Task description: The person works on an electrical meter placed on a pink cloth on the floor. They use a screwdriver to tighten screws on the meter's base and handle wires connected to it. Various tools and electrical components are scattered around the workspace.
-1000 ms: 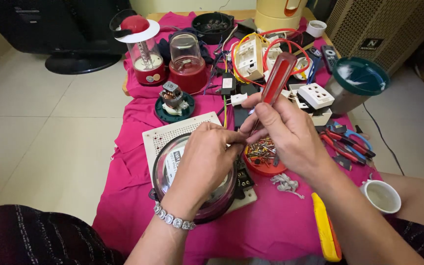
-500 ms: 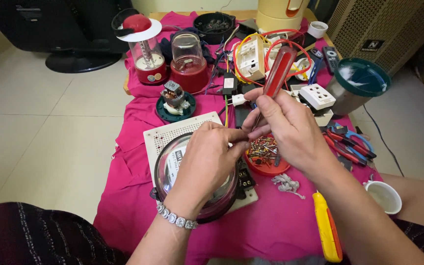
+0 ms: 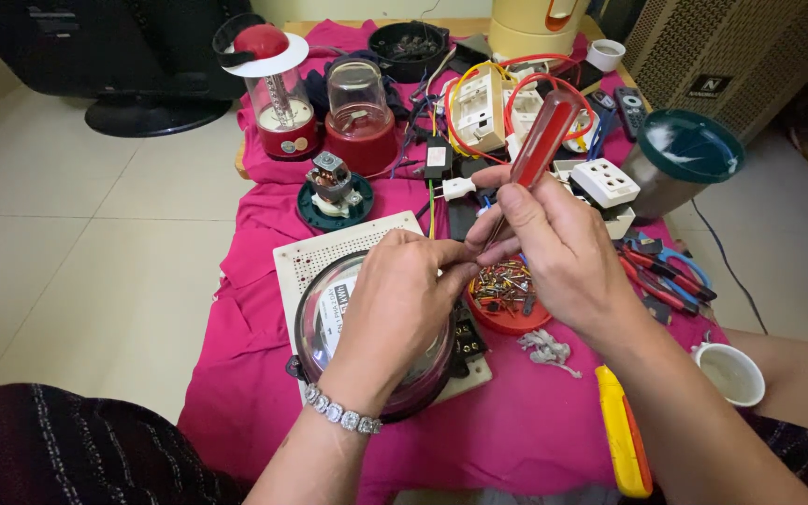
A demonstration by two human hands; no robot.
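Note:
My right hand grips a screwdriver with a clear red handle, its shaft pointing down towards my left fingertips. My left hand lies over a round meter with a clear dome cover, fingers pinched together at its upper right edge, where the screwdriver tip meets them. What they pinch is hidden. The meter sits on a white perforated board on a pink cloth. Just right of the hands is a red lid full of small screws.
On the cloth lie a small motor on a green base, two red-based jars, wired switch boards, a white socket, pliers, a yellow-handled tool and a white cup. Tiled floor is on the left.
The screwdriver has tilted a little more upright and my right hand has shifted slightly. My left hand has stayed on the meter.

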